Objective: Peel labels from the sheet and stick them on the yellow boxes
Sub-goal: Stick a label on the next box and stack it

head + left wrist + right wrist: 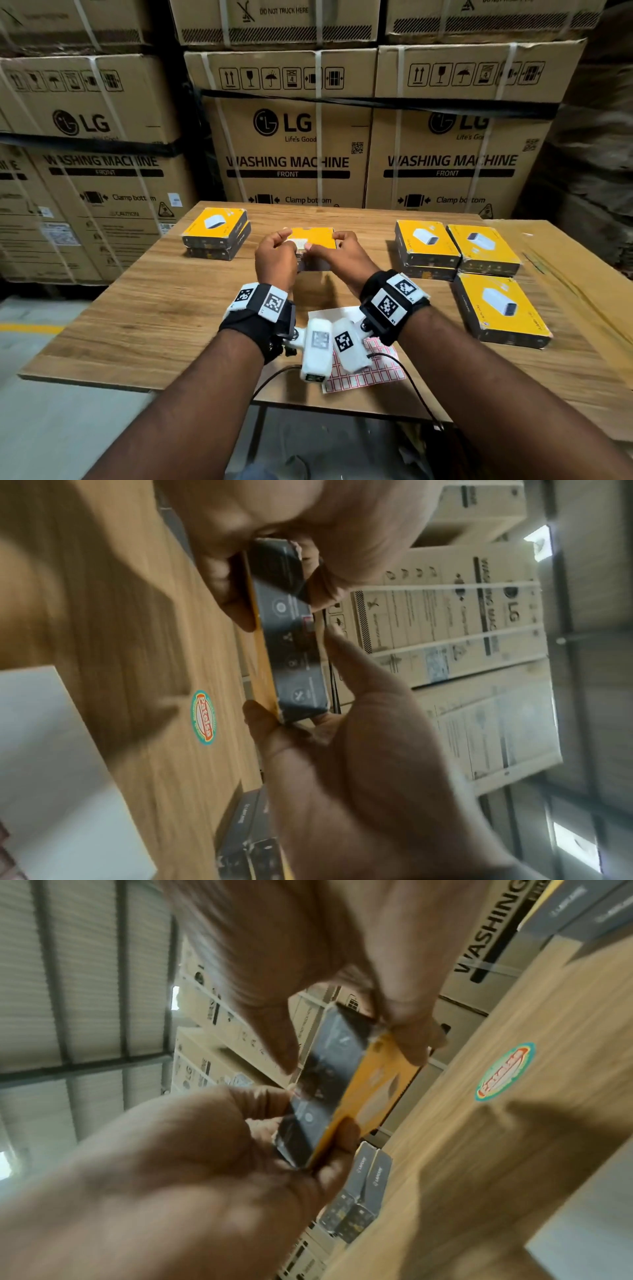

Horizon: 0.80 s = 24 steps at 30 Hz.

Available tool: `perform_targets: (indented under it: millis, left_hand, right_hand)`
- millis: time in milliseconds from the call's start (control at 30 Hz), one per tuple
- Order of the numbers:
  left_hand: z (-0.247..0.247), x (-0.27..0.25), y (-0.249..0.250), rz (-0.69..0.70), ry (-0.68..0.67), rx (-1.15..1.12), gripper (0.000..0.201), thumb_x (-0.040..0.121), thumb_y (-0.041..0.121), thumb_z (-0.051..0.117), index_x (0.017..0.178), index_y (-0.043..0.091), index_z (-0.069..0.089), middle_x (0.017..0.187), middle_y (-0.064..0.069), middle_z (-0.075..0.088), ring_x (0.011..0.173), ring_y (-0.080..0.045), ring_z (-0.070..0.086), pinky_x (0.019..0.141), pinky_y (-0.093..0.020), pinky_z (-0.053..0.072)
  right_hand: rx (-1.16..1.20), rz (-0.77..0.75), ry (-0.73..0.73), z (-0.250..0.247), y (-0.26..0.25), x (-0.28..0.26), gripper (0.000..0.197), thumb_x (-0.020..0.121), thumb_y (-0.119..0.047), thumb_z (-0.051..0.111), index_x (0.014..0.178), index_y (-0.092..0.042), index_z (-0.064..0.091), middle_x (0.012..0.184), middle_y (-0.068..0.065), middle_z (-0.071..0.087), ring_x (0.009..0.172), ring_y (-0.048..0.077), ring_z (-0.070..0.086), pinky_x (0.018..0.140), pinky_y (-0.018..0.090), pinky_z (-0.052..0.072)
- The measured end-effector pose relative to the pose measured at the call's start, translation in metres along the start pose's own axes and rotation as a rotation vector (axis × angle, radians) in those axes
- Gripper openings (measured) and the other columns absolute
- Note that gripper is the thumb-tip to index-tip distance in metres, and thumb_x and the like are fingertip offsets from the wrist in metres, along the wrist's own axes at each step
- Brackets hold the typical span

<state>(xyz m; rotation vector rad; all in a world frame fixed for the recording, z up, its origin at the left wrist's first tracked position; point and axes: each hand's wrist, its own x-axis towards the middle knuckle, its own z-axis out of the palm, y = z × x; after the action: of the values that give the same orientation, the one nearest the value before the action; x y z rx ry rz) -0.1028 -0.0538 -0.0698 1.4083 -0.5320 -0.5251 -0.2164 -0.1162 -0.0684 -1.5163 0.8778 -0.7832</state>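
Observation:
Both hands hold one yellow box (317, 237) lifted above the middle of the wooden table (144, 308). My left hand (284, 241) grips its left end and my right hand (329, 243) its right end, with the thumbs on its near side. A small pale label (300, 244) sits on the box between the thumbs. In the left wrist view the box's dark side (291, 642) faces me, with a small red-and-white label (308, 620) at its upper edge. The right wrist view shows the box (346, 1085) pinched at both ends. The label sheet (373, 373) lies near the table's front edge.
Two yellow boxes are stacked at the back left (215, 233). More stacked yellow boxes (424, 246) (483, 250) and a single one (500, 308) lie on the right. Large cardboard cartons (287, 137) stand behind the table. A round sticker (204, 718) is on the tabletop.

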Motion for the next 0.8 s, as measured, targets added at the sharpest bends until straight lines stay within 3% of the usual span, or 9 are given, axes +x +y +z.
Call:
perform_targets:
  millis: [67, 133, 300, 433, 533, 633, 700, 800]
  left_hand:
    - [0.001, -0.002, -0.003, 0.108, -0.018, 0.059, 0.027, 0.071, 0.019, 0.052, 0.086, 0.035, 0.067, 0.112, -0.008, 0.068, 0.108, -0.032, 0.063, 0.094, -0.052, 0.051]
    - [0.002, -0.003, -0.002, 0.150, -0.071, 0.081, 0.029, 0.076, 0.017, 0.049, 0.088, 0.038, 0.066, 0.116, -0.007, 0.066, 0.111, -0.031, 0.061, 0.095, -0.054, 0.050]
    - [0.000, 0.003, -0.004, 0.119, -0.197, 0.049, 0.037, 0.073, 0.017, 0.048, 0.088, 0.042, 0.070, 0.119, -0.005, 0.066, 0.110, -0.032, 0.062, 0.097, -0.058, 0.048]
    - [-0.005, 0.002, 0.001, 0.156, -0.285, 0.087, 0.030, 0.085, 0.011, 0.051, 0.096, 0.035, 0.066, 0.126, -0.010, 0.062, 0.109, -0.031, 0.062, 0.089, -0.048, 0.052]
    - [-0.007, 0.004, 0.003, 0.236, -0.324, 0.147, 0.027, 0.091, 0.015, 0.052, 0.098, 0.039, 0.063, 0.129, -0.007, 0.057, 0.115, -0.026, 0.059, 0.086, -0.042, 0.057]
    - [-0.012, 0.005, 0.000, 0.330, -0.380, 0.276, 0.025, 0.097, 0.011, 0.051, 0.109, 0.031, 0.059, 0.132, -0.005, 0.050, 0.117, -0.024, 0.056, 0.074, -0.032, 0.059]
    - [-0.017, 0.003, -0.003, 0.411, -0.410, 0.368, 0.024, 0.098, 0.015, 0.052, 0.121, 0.020, 0.058, 0.130, -0.001, 0.049, 0.120, -0.020, 0.053, 0.084, -0.038, 0.057]
    - [-0.023, 0.001, -0.005, 0.490, -0.428, 0.466, 0.035, 0.095, 0.028, 0.061, 0.127, 0.014, 0.059, 0.127, 0.002, 0.050, 0.121, -0.013, 0.051, 0.098, -0.038, 0.050]
  right_hand:
    - [0.145, 0.107, -0.024, 0.001, -0.004, 0.007, 0.082, 0.071, -0.035, 0.085, 0.125, -0.008, 0.029, 0.115, 0.008, 0.064, 0.101, 0.022, 0.068, 0.089, 0.041, 0.056]
    - [0.128, 0.151, -0.047, 0.001, -0.008, 0.010, 0.097, 0.058, -0.041, 0.089, 0.127, -0.010, 0.028, 0.117, 0.014, 0.066, 0.099, 0.026, 0.071, 0.079, 0.041, 0.059]
    - [0.182, 0.160, -0.032, -0.006, -0.008, 0.014, 0.076, 0.074, -0.017, 0.080, 0.131, -0.007, 0.031, 0.121, 0.021, 0.063, 0.086, 0.023, 0.069, 0.060, 0.032, 0.056]
    - [0.190, 0.164, 0.002, -0.014, -0.007, 0.017, 0.053, 0.090, -0.011, 0.065, 0.130, -0.007, 0.030, 0.123, 0.019, 0.060, 0.090, 0.025, 0.066, 0.059, 0.033, 0.056]
    - [0.177, 0.139, -0.058, -0.015, -0.008, 0.011, 0.067, 0.083, -0.023, 0.076, 0.130, -0.010, 0.030, 0.120, 0.014, 0.063, 0.096, 0.023, 0.069, 0.066, 0.035, 0.058]
    - [0.134, 0.133, -0.047, -0.015, -0.006, 0.012, 0.066, 0.084, -0.017, 0.074, 0.130, -0.009, 0.028, 0.119, 0.014, 0.063, 0.100, 0.025, 0.069, 0.065, 0.034, 0.058]
    - [0.141, 0.138, -0.026, -0.016, -0.007, 0.013, 0.055, 0.091, -0.013, 0.065, 0.131, -0.008, 0.027, 0.119, 0.015, 0.060, 0.094, 0.025, 0.068, 0.064, 0.036, 0.059]
    - [0.114, 0.150, -0.058, -0.017, -0.010, 0.011, 0.046, 0.097, -0.019, 0.057, 0.130, -0.010, 0.026, 0.121, 0.016, 0.060, 0.097, 0.027, 0.067, 0.077, 0.042, 0.058]
